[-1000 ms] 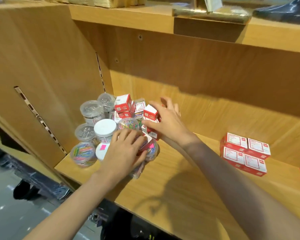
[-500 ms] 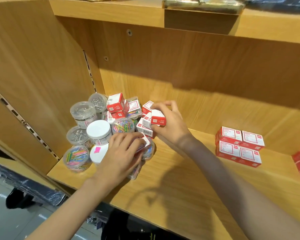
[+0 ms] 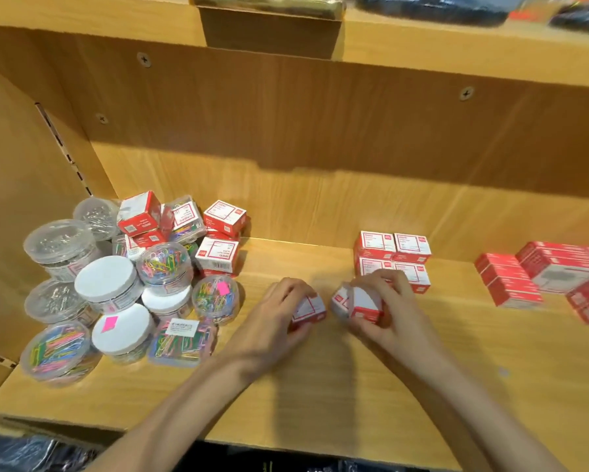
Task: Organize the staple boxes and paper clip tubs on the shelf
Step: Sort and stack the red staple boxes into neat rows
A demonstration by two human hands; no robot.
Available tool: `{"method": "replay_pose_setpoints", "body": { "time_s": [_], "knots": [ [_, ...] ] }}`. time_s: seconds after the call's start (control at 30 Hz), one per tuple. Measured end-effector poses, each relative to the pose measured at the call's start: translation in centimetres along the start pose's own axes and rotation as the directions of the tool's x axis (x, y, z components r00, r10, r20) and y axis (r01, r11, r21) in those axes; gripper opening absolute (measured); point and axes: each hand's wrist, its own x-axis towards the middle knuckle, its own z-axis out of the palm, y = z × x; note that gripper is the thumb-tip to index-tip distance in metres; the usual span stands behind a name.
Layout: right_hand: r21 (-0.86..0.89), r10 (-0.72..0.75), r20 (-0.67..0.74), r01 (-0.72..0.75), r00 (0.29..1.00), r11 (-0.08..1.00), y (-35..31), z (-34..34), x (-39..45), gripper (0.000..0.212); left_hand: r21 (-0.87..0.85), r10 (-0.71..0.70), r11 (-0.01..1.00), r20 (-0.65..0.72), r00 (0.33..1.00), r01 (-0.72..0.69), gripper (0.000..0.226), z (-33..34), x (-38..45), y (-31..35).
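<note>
Now that both hands have left the pile, each carries boxes toward the neat stack.
Your left hand (image 3: pixel 276 318) grips one staple box (image 3: pixel 309 307); your right hand (image 3: pixel 385 301) clamps seemingly two boxes (image 3: pixel 357 301), just before the stack (image 3: pixel 393 255), away from the tubs (image 3: pixel 109 284).

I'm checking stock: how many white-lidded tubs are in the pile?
3, all in the left-hand pile: one upper tub, one front tub with a pink sticker, and one tucked between them on the right. Others may be hidden underneath.
</note>
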Motion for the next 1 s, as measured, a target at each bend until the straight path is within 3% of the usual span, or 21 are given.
{"method": "replay_pose_setpoints", "body": {
  "time_s": [0.1, 0.2, 0.33, 0.4, 0.5, 0.6, 0.7, 0.8, 0.9, 1.0],
  "knots": [
    [0.005, 0.049, -0.025, -0.049, 0.998, 0.999, 0.5, -1.4, 0.6, 0.037, 0.017, 0.011, 1.000, 0.007, 1.000, -0.012, 0.033, 0.4, 0.9, -0.4],
    [0.075, 0.138, -0.128, -0.129, 0.982, 0.989, 1.6, -3.3, 0.8, 0.039, 0.150, 0.001, 0.989, -0.064, 0.998, 0.008, 0.030, 0.2, 1.8, 0.0],
    [-0.145, 0.279, -0.167, -0.303, 0.946, 0.942, 3.3, -3.7, -0.6, 0.036, 0.199, 0.023, 0.980, -0.113, 0.993, 0.000, 0.042, 0.8, 2.5, 2.2],
    [-0.238, 0.250, -0.158, -0.283, 0.955, 0.929, 3.7, -2.8, -1.7, 0.043, 0.274, 0.023, 0.962, -0.047, 0.999, -0.009, 0.051, 2.0, 3.0, 3.4],
    [-0.098, 0.256, 0.030, -0.252, 0.966, 0.963, 3.9, -3.0, -2.4, 0.055, 0.329, 0.010, 0.944, 0.040, 0.999, -0.023, 0.053, 3.3, 3.9, 4.1],
    [0.001, 0.231, 0.206, -0.237, 0.951, 0.972, 4.6, -4.4, -2.3, 0.054, 0.182, 0.047, 0.981, 0.111, 0.993, -0.067, 0.034, 2.7, 5.4, 3.5],
    [0.046, 0.204, 0.197, -0.217, 0.959, 0.975, 5.3, -5.1, -2.7, 0.044, 0.027, 0.022, 0.999, 0.271, 0.962, -0.031, 0.042, 1.0, 6.4, 2.5],
    [0.094, 0.183, 0.175, -0.202, 0.967, 0.975, 5.6, -5.1, -2.9, 0.045, -0.026, 0.016, 1.000, 0.216, 0.976, -0.010, 0.037, 0.5, 6.2, 2.3],
    [0.107, 0.149, 0.161, -0.167, 0.976, 0.980, 5.9, -4.5, -2.9, 0.047, 0.131, -0.078, 0.989, 0.116, 0.990, 0.063, 0.043, 1.6, 5.5, 2.7],
    [0.167, 0.203, 0.097, -0.217, 0.974, 0.962, 6.3, -3.8, -2.6, 0.040, 0.296, -0.037, 0.955, 0.070, 0.997, 0.015, 0.045, 2.7, 5.2, 2.8]
  ]
}}
